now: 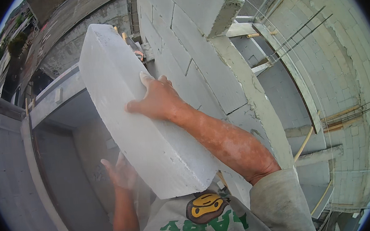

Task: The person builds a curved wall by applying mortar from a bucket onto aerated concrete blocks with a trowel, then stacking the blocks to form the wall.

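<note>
A long white aerated concrete block (126, 103) stands tilted in front of my chest, its lower end against my shirt. My right hand (157, 98) grips it over the upper right edge, thumb on the broad face and fingers towards the far side. To the left of the block, my left hand (122, 173) is raised with thumb and fingers apart, close to the block's left edge; dust or haze softens it and part of it is hard to make out. Right beside the block runs a wall of similar blocks (189, 66), with mortar along its top (252, 83).
One block (217, 7) sits higher on the wall's far end. Steel bars (303, 30) jut out at the right, by a thin string line. Below left, a deep opening (73, 169) lies between walls and concrete beams (55, 94). Wooden poles (304, 144) lean at the right.
</note>
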The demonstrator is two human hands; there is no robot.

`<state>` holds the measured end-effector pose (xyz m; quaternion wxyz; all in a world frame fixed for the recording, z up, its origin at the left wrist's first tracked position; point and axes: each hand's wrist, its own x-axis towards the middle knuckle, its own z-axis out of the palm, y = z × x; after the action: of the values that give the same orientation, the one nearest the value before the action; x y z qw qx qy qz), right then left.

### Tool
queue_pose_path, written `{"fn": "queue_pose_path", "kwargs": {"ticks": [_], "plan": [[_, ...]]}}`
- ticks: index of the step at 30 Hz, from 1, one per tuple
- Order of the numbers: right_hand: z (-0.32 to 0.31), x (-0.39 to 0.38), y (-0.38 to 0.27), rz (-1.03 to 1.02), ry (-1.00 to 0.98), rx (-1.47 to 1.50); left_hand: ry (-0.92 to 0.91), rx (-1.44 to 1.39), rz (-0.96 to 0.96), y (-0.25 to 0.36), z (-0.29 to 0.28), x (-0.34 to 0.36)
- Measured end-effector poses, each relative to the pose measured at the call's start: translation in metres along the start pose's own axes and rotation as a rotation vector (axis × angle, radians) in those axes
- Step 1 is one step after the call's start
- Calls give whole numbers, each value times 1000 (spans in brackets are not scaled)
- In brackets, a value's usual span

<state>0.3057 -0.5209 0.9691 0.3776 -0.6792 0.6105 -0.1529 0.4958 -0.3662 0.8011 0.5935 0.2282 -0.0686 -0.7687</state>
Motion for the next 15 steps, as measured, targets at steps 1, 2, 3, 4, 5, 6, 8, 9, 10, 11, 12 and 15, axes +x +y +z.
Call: {"fn": "queue_pose_path", "kwargs": {"ticks": [1, 2, 3, 4, 5, 6, 8, 9, 10, 11, 12, 15], "plan": [[-6, -19, -2, 17, 17, 1, 18, -55, 76, 9, 20, 37], [-11, -42, -3, -20, 64, -164, -50, -20, 104, 16, 31, 76], [-11, -63, -3, -64, 107, -326, -17, 98, 99, 13, 33, 107], [-10, -83, 2, -49, 127, -324, 13, 217, 94, 3, 35, 124], [-9, -104, 18, -56, 177, -379, -18, 219, 45, -22, 37, 123], [-11, -110, 30, -77, 245, -435, 46, 145, 97, -40, 42, 127], [0, -133, 51, -13, 340, -385, 133, 77, 125, -71, 75, 115], [4, -144, 60, -27, 393, -349, 122, 84, 80, -89, 84, 112], [9, -156, 68, 38, 421, -348, 99, 97, 0, -110, 92, 106], [17, -157, 73, 19, 451, -388, 64, 123, -88, -124, 97, 108], [24, -151, 79, -15, 470, -428, 38, 147, -159, -132, 97, 112], [41, -153, 88, -47, 441, -394, 47, 144, -278, -146, 80, 92]]}}
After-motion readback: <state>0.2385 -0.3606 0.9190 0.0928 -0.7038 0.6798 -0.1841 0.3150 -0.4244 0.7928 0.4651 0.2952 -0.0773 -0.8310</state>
